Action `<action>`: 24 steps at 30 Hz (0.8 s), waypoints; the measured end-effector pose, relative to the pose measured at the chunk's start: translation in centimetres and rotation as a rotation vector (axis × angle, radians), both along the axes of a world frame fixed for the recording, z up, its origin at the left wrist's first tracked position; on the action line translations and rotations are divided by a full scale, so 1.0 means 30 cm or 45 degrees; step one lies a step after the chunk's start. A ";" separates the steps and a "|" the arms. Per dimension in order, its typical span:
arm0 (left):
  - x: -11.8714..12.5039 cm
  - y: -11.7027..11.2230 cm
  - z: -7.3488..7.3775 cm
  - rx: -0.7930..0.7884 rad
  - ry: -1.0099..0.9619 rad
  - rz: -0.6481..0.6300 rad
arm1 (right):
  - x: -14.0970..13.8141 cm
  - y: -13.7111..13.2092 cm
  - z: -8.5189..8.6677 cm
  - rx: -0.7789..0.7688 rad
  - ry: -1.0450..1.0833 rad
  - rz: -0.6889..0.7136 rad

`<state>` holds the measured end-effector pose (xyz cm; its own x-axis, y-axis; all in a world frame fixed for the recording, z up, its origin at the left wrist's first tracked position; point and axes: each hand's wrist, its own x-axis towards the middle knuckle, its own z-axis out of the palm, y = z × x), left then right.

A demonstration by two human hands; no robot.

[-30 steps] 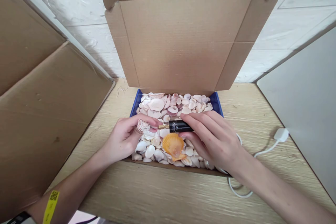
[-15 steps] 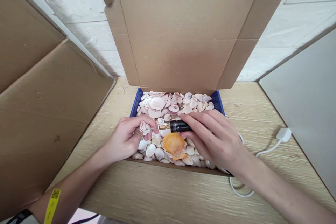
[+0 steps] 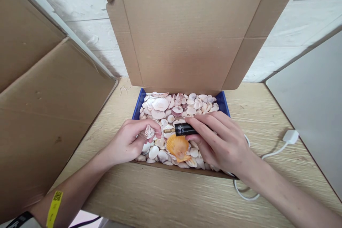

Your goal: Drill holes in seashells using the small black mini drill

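Between the thumb and fingers of my left hand is a small ribbed seashell, white with brownish marks. My right hand is wrapped round a black mini drill with a brass chuck. Its thin bit points left at the shell; whether the tip touches or has entered it is too fine to tell. Both hands are over an open cardboard box with blue inner sides, filled with pale shells. A large orange scallop shell lies on top, just below the drill.
The box lid stands up at the back. A white cable with a plug lies on the wooden table at right. A big cardboard panel stands at left, a grey panel at right, and a white wall behind.
The drill and the shell sit slightly farther right in the picture, and the view has shifted a little. Both hands keep their holds.
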<state>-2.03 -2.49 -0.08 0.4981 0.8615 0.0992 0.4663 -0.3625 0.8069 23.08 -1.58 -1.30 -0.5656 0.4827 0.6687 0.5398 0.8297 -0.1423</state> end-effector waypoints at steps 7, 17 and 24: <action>0.006 0.001 0.008 0.046 0.016 0.025 | -0.005 -0.003 0.002 0.025 -0.029 -0.003; 0.008 0.003 0.001 0.100 -0.007 0.078 | -0.001 -0.006 0.001 0.015 0.034 -0.066; 0.006 0.001 0.000 0.077 0.000 0.105 | -0.002 -0.002 0.002 0.015 0.018 -0.065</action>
<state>-1.84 -2.47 -0.07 0.4254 0.8921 0.1521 0.4965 -0.3706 0.7850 23.04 -1.65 -1.25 -0.5309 0.5029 0.6821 0.5798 0.8026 -0.1404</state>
